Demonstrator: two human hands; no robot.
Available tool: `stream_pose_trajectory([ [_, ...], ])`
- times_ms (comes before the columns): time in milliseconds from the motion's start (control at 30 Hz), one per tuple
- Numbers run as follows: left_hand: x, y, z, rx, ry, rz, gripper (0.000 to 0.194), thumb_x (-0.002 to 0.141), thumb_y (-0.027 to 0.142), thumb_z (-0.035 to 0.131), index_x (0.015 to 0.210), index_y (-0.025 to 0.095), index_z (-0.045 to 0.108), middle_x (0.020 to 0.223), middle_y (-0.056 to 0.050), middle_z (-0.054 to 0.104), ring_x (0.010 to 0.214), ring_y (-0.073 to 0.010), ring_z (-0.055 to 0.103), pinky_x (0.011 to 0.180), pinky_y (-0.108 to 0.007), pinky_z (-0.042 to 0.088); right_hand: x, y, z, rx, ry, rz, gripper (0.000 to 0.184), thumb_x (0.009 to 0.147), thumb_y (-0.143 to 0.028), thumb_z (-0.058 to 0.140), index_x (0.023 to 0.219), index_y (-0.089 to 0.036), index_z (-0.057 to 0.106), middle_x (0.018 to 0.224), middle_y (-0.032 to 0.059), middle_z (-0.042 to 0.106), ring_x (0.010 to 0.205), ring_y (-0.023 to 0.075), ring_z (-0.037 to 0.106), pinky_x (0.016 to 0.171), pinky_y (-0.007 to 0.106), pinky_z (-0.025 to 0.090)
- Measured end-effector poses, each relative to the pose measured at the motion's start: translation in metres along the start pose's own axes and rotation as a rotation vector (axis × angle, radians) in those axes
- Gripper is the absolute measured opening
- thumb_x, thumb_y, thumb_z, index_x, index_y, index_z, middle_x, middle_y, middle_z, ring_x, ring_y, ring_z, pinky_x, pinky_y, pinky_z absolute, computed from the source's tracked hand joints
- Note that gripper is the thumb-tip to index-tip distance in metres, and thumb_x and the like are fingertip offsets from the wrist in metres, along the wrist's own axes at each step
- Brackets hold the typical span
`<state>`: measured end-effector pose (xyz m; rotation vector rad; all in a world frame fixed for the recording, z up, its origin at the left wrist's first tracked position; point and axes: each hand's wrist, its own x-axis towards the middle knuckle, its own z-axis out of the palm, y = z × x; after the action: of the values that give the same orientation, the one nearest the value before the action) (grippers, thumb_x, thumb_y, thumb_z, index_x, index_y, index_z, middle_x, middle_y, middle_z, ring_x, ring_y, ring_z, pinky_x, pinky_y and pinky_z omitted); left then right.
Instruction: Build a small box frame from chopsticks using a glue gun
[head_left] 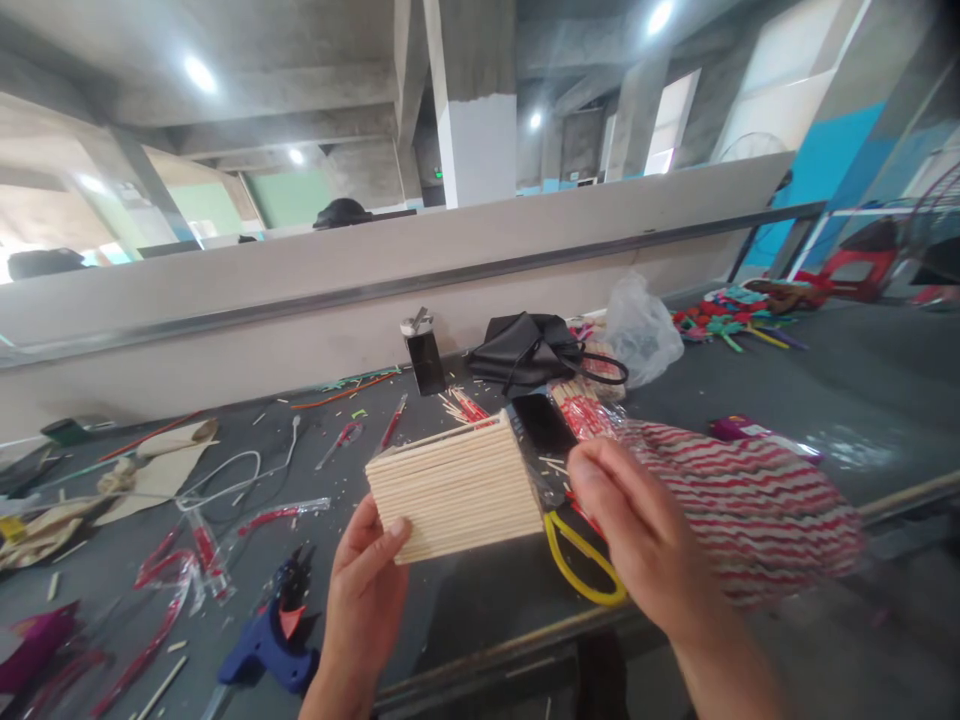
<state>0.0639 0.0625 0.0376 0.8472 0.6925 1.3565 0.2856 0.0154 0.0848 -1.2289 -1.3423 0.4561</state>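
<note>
My left hand [371, 565] grips a small box built of pale wooden sticks [457, 490], the thumb on its front wall and the other fingers behind and below. The box is held tilted above the table, its long side facing me. My right hand [634, 525] is raised to the right of the box, apart from it, with thumb and fingers pinched together. Whatever those fingers may hold is too small or hidden. Below the right hand lies a yellow scissor-like handle [609, 597], partly covered. Behind the box lies a dark phone [541, 424].
A blue glue gun [264, 648] lies at the front left. Red plastic wrappers [180, 580] and stick scraps litter the dark table [465, 620]. A red-striped bag [750, 500] lies at right. Behind are a black bag [525, 350], a clear plastic bag [641, 330] and a flask [426, 362].
</note>
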Motion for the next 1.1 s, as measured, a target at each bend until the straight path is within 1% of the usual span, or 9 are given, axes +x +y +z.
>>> stream_pose_trajectory([
  [67, -0.001, 0.001, -0.001, 0.008, 0.003, 0.004, 0.037, 0.073, 0.021, 0.069, 0.110, 0.021, 0.067, 0.107, -0.008, 0.071, 0.100, -0.0273, 0.064, 0.084, -0.038, 0.049, -0.002, 0.000, -0.004, 0.219, 0.019, 0.029, 0.035, 0.095, -0.038, 0.041, 0.064, -0.022, 0.040, 0.059, -0.0031, 0.039, 0.053, 0.0119, 0.038, 0.050, 0.025, 0.035],
  [133, -0.003, 0.001, -0.002, 0.025, 0.010, 0.011, 0.039, 0.072, 0.022, 0.071, 0.111, 0.022, 0.067, 0.106, -0.008, 0.071, 0.098, -0.0270, 0.064, 0.083, -0.037, 0.049, -0.003, 0.001, -0.007, 0.299, 0.052, 0.025, 0.040, 0.095, -0.039, 0.041, 0.059, -0.022, 0.035, 0.055, -0.0037, 0.034, 0.050, 0.0114, 0.035, 0.047, 0.025, 0.033],
  [233, -0.007, 0.002, -0.001, 0.075, 0.013, 0.016, 0.036, 0.070, 0.022, 0.073, 0.106, 0.021, 0.068, 0.101, -0.007, 0.072, 0.094, -0.0258, 0.065, 0.081, -0.035, 0.048, -0.002, 0.000, -0.008, 0.043, 0.111, -0.035, 0.032, 0.089, -0.042, 0.053, 0.064, -0.022, 0.049, 0.061, -0.0013, 0.047, 0.058, 0.0134, 0.046, 0.054, 0.027, 0.039],
  [300, -0.010, 0.003, 0.000, 0.107, 0.001, 0.013, 0.035, 0.069, 0.022, 0.074, 0.104, 0.021, 0.069, 0.098, -0.006, 0.073, 0.092, -0.0247, 0.065, 0.081, -0.033, 0.048, 0.000, 0.000, -0.005, -0.162, 0.093, -0.125, 0.019, 0.085, -0.042, 0.059, 0.083, -0.024, 0.061, 0.082, 0.0029, 0.062, 0.077, 0.0188, 0.057, 0.070, 0.031, 0.046],
  [367, -0.013, 0.003, 0.001, 0.139, -0.019, 0.004, 0.034, 0.070, 0.023, 0.074, 0.103, 0.020, 0.069, 0.098, -0.006, 0.073, 0.092, -0.0236, 0.064, 0.080, -0.032, 0.047, 0.002, 0.001, 0.000, -0.288, 0.040, -0.227, 0.026, 0.083, -0.043, 0.061, 0.102, -0.026, 0.063, 0.106, 0.0057, 0.064, 0.100, 0.0242, 0.057, 0.087, 0.037, 0.045],
  [433, -0.015, 0.003, 0.001, 0.174, -0.036, -0.009, 0.033, 0.069, 0.024, 0.074, 0.102, 0.019, 0.069, 0.097, -0.007, 0.072, 0.090, -0.0227, 0.064, 0.078, -0.030, 0.047, 0.002, 0.003, 0.005, -0.356, -0.019, -0.281, 0.028, 0.084, -0.042, 0.061, 0.107, -0.027, 0.064, 0.113, 0.0061, 0.063, 0.109, 0.0258, 0.055, 0.094, 0.041, 0.042],
  [767, -0.021, 0.005, -0.006, 0.279, -0.063, 0.006, 0.032, 0.067, 0.024, 0.077, 0.098, 0.021, 0.070, 0.086, -0.003, 0.072, 0.082, -0.0187, 0.063, 0.072, -0.026, 0.048, -0.002, 0.001, 0.018, -0.400, -0.173, -0.295, 0.009, 0.086, -0.022, 0.060, 0.086, -0.025, 0.069, 0.090, 0.0024, 0.068, 0.090, 0.0204, 0.060, 0.085, 0.039, 0.044],
  [933, -0.020, 0.005, -0.009, 0.312, -0.111, -0.006, 0.033, 0.072, 0.025, 0.074, 0.104, 0.020, 0.068, 0.093, -0.005, 0.072, 0.086, -0.0190, 0.062, 0.076, -0.027, 0.047, -0.004, -0.005, 0.022, -0.345, -0.118, -0.347, 0.010, 0.086, -0.018, 0.057, 0.079, -0.023, 0.062, 0.082, 0.0012, 0.065, 0.085, 0.0185, 0.058, 0.082, 0.036, 0.042],
  [1100, -0.018, 0.004, -0.011, 0.283, -0.115, -0.003, 0.031, 0.075, 0.023, 0.072, 0.105, 0.021, 0.067, 0.095, -0.003, 0.071, 0.087, -0.0171, 0.061, 0.076, -0.024, 0.046, -0.013, -0.017, 0.012, -0.099, -0.052, -0.136, 0.009, 0.092, -0.028, 0.050, 0.087, -0.024, 0.057, 0.088, 0.0027, 0.061, 0.086, 0.0191, 0.057, 0.075, 0.032, 0.044],
])
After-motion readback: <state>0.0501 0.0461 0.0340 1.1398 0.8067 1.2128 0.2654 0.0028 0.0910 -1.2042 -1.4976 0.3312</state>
